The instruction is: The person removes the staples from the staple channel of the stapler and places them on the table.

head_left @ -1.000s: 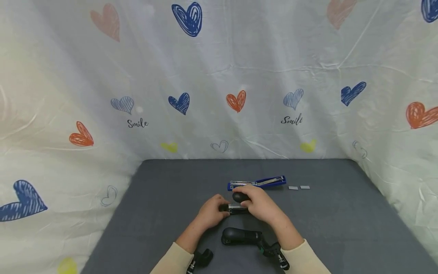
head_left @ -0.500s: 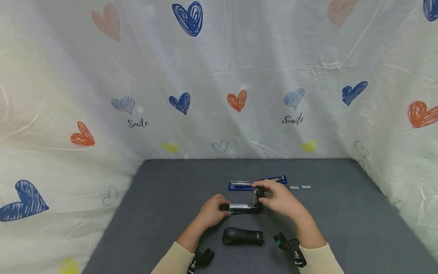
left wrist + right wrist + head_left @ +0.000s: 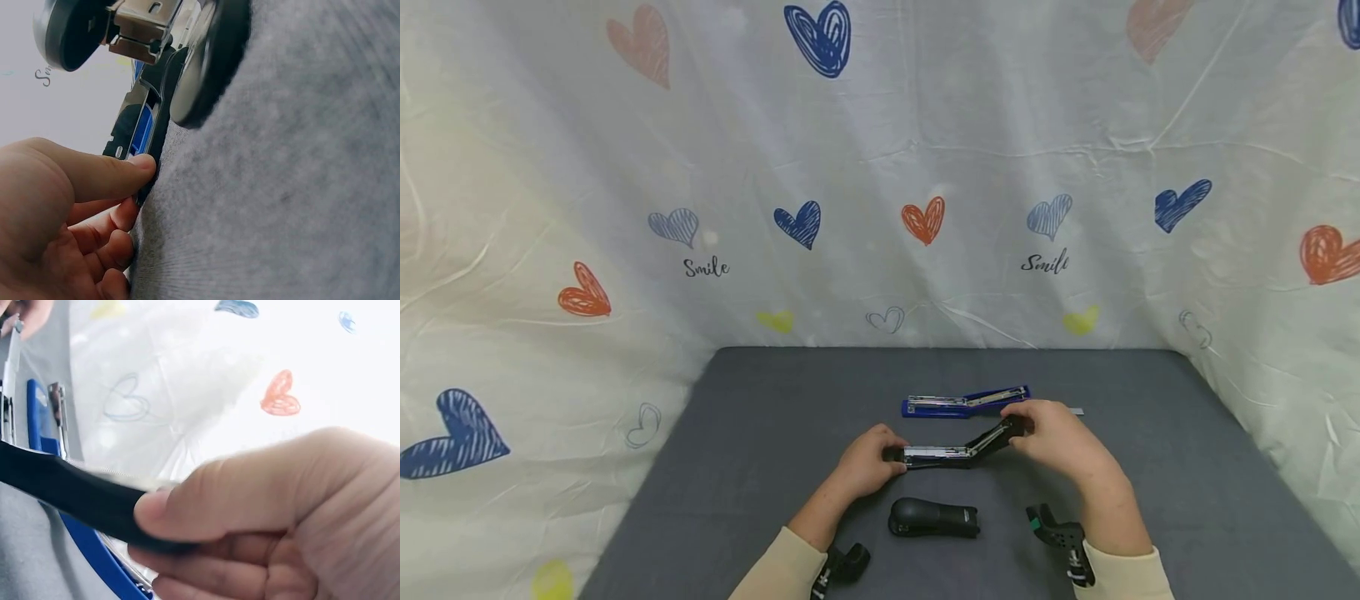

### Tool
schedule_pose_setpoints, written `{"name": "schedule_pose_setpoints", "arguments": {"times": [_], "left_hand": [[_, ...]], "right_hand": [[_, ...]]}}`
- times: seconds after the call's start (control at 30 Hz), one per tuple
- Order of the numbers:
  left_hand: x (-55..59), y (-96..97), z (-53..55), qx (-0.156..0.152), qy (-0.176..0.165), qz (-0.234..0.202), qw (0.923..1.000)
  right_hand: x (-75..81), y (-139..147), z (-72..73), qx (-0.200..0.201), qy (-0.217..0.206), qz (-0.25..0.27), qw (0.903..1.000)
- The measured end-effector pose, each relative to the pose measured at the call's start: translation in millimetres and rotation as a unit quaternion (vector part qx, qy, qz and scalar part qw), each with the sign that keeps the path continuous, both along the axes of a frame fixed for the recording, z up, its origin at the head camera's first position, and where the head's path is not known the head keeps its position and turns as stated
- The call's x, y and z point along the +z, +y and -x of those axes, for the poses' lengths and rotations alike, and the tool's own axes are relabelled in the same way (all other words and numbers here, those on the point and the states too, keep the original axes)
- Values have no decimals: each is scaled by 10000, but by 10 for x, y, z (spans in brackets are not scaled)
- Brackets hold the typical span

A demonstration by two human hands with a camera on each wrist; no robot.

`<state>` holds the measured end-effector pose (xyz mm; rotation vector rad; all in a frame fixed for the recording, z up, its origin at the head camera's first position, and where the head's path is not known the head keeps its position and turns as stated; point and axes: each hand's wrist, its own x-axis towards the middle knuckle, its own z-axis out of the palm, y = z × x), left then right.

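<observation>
A black stapler [image 3: 936,455] lies unfolded on the grey table, its silver staple channel exposed and its top arm swung back to the right at a low slant. My left hand [image 3: 867,460] pinches the left end of its base; the thumb and fingertips show at that end in the left wrist view. On the raised end of the black top arm [image 3: 81,494], my right hand [image 3: 1063,433] has a grip, thumb on one side and fingers curled on the other. Just behind lies a blue stapler [image 3: 925,412], likewise folded open.
Nearer the body, a closed black stapler [image 3: 932,518] lies on the table [image 3: 760,417]. A small pale strip [image 3: 1078,411] pokes out behind my right hand. Camera mounts sit at the left wrist [image 3: 850,564] and right wrist [image 3: 1060,533]. A heart-printed curtain [image 3: 850,275] hangs behind.
My right hand has moved right, swinging the black stapler's top arm from upright back to a low slant. It now covers one pale strip. The left hand has stayed at the base.
</observation>
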<state>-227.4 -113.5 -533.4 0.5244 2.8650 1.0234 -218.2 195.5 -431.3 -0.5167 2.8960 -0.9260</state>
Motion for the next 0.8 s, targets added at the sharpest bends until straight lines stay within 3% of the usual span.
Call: {"name": "schedule_pose_setpoints", "arguments": {"times": [0.37,0.53,0.8], "left_hand": [[-17,-2,5,40,-63,4,10000],[-7,-4,-1,10,-21,-12,10000],[-23,-13,17,-2,-65,-52,10000]], "right_hand": [[-20,76,17,-211,-538,-734,9956],[-71,114,56,-351,-864,-724,9930],[-75,115,52,-339,-890,-662,9932]]}}
